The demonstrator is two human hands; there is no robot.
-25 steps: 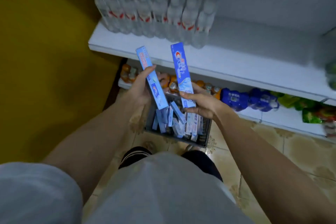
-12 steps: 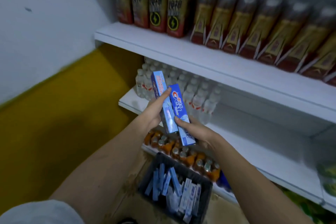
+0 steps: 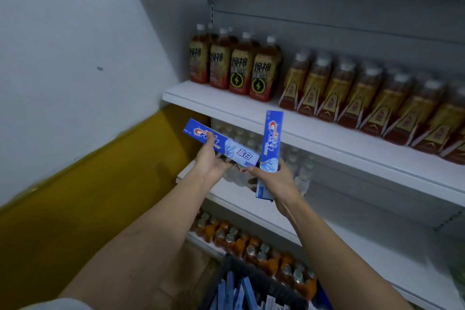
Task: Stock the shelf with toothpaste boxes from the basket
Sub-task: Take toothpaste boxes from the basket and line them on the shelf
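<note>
Left hand grips a slanted toothpaste box — right hand clasps an upright box, ends touching.

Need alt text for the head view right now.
Each bare hand holds a blue cardboard toothpaste box before white shelves: left hand grips one slanted, right hand one upright. Brown drink bottles stand above; a dark basket sits below.
</note>
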